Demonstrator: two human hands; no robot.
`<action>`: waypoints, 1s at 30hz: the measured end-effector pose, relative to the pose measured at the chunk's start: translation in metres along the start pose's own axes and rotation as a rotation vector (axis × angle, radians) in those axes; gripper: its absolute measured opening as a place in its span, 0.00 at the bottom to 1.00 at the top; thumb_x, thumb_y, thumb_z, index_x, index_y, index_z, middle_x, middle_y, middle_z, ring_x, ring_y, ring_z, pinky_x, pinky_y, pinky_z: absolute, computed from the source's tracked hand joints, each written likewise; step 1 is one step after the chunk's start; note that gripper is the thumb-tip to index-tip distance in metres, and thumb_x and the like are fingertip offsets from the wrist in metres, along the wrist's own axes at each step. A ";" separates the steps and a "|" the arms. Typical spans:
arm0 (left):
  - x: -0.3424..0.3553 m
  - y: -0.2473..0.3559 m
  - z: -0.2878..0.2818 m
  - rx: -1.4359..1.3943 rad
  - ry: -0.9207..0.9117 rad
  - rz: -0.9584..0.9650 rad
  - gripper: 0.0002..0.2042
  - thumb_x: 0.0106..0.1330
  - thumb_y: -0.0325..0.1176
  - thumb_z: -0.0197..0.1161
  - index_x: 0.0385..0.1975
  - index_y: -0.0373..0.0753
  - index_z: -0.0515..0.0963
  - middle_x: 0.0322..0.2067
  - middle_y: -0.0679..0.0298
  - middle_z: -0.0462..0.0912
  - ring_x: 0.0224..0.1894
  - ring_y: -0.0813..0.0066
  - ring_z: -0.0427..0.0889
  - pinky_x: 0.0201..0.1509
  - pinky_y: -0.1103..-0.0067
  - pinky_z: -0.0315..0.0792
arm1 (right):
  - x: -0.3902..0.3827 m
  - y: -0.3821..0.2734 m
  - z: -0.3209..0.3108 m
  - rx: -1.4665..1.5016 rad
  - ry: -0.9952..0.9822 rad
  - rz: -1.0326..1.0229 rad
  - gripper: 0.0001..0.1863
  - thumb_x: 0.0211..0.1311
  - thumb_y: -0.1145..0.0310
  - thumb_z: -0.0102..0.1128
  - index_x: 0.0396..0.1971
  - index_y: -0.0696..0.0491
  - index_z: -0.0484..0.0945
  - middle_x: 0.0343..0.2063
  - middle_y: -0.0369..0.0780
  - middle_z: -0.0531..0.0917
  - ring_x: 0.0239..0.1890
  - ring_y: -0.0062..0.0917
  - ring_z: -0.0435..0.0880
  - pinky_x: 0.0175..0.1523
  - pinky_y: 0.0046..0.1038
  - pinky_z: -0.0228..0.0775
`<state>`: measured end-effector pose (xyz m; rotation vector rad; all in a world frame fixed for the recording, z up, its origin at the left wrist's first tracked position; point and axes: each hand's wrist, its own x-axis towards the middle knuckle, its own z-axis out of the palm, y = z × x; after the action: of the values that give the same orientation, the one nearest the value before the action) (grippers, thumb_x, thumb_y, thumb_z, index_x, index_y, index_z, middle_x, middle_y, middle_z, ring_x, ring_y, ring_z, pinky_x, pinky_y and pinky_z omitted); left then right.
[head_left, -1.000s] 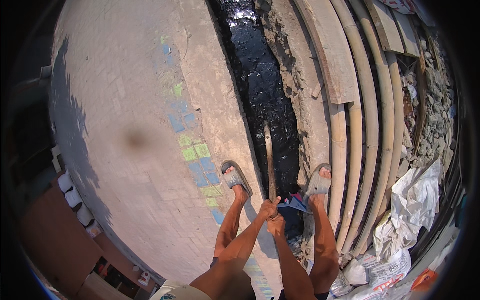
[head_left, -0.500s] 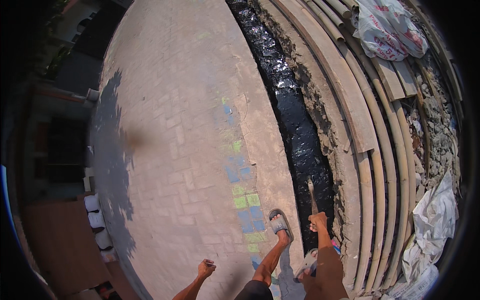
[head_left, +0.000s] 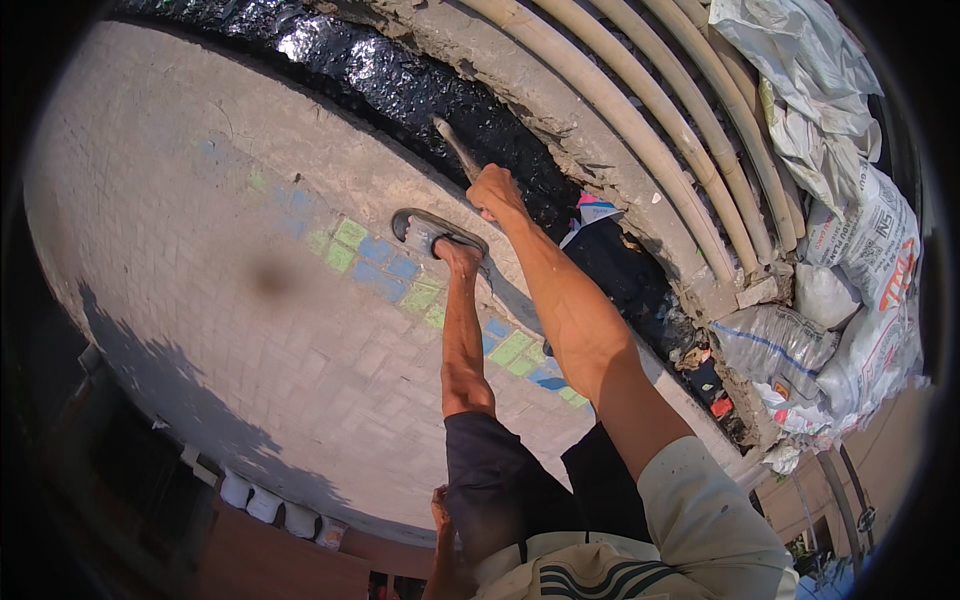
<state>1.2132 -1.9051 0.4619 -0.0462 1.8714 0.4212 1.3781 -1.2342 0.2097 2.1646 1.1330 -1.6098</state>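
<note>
My right hand point(head_left: 497, 190) is closed on a wooden pole point(head_left: 452, 140), whose pale end reaches up the drain over black sludge point(head_left: 370, 75). My left hand point(head_left: 439, 507) hangs low beside my dark shorts, partly hidden, with curled fingers; anything in it cannot be made out. My sandaled foot point(head_left: 431, 229) stands on the concrete edge point(head_left: 360, 170) of the drain. Just past my right forearm, a pink and blue scrap point(head_left: 591, 207) lies in the drain.
Long bamboo poles point(head_left: 640, 110) run along the drain's far side. Crumpled white sacks point(head_left: 860, 260) and filled bags point(head_left: 770, 350) pile at the right. Left of the drain is paving point(head_left: 200, 300) with green and blue squares. White bags point(head_left: 262, 505) line a wall below.
A second ago both hands gripped the pole. My left hand has since let go and dropped beside my shorts, while my right keeps hold. The view has turned, so the drain runs diagonally.
</note>
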 end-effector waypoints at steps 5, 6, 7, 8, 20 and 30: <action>-0.019 -0.026 0.049 0.231 -0.083 -0.047 0.17 0.74 0.39 0.65 0.54 0.36 0.75 0.41 0.58 0.84 0.37 0.72 0.85 0.42 0.76 0.80 | 0.018 0.108 0.024 0.002 0.110 -0.126 0.11 0.59 0.73 0.61 0.38 0.61 0.87 0.30 0.51 0.90 0.31 0.36 0.93 0.41 0.35 0.85; -0.022 -0.027 0.053 0.254 -0.077 -0.038 0.17 0.74 0.39 0.65 0.54 0.36 0.75 0.41 0.58 0.84 0.37 0.72 0.85 0.42 0.76 0.80 | 0.016 0.116 0.027 0.032 0.103 -0.145 0.11 0.60 0.73 0.61 0.38 0.61 0.87 0.30 0.51 0.90 0.32 0.36 0.93 0.43 0.35 0.85; -0.018 -0.025 0.058 0.290 -0.124 -0.049 0.17 0.74 0.39 0.65 0.54 0.36 0.75 0.41 0.58 0.84 0.37 0.72 0.85 0.42 0.76 0.80 | 0.022 0.147 0.019 0.023 0.108 -0.111 0.11 0.60 0.73 0.61 0.39 0.61 0.87 0.30 0.51 0.90 0.31 0.36 0.93 0.44 0.36 0.85; -0.017 -0.023 0.063 0.310 -0.139 -0.046 0.17 0.74 0.40 0.65 0.54 0.36 0.75 0.41 0.58 0.84 0.37 0.72 0.85 0.42 0.76 0.80 | 0.020 0.159 0.014 0.019 0.098 -0.104 0.12 0.60 0.73 0.61 0.39 0.61 0.87 0.30 0.50 0.90 0.31 0.36 0.93 0.45 0.36 0.85; 0.043 0.074 0.062 0.170 -0.055 -0.031 0.17 0.76 0.44 0.62 0.54 0.38 0.75 0.44 0.58 0.83 0.38 0.71 0.85 0.47 0.72 0.82 | -0.002 0.148 0.027 0.158 0.152 -0.099 0.16 0.63 0.70 0.59 0.46 0.63 0.86 0.47 0.57 0.87 0.53 0.49 0.87 0.59 0.43 0.81; 0.081 0.117 0.089 0.120 -0.049 0.027 0.16 0.76 0.45 0.63 0.52 0.40 0.76 0.45 0.59 0.80 0.38 0.71 0.84 0.47 0.73 0.81 | 0.005 0.145 0.015 0.071 0.166 -0.106 0.16 0.64 0.70 0.61 0.48 0.61 0.84 0.48 0.56 0.87 0.54 0.49 0.87 0.60 0.42 0.80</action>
<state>1.2385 -1.7535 0.3931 0.0697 1.8474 0.3245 1.4669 -1.3396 0.1619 2.3587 1.2755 -1.5584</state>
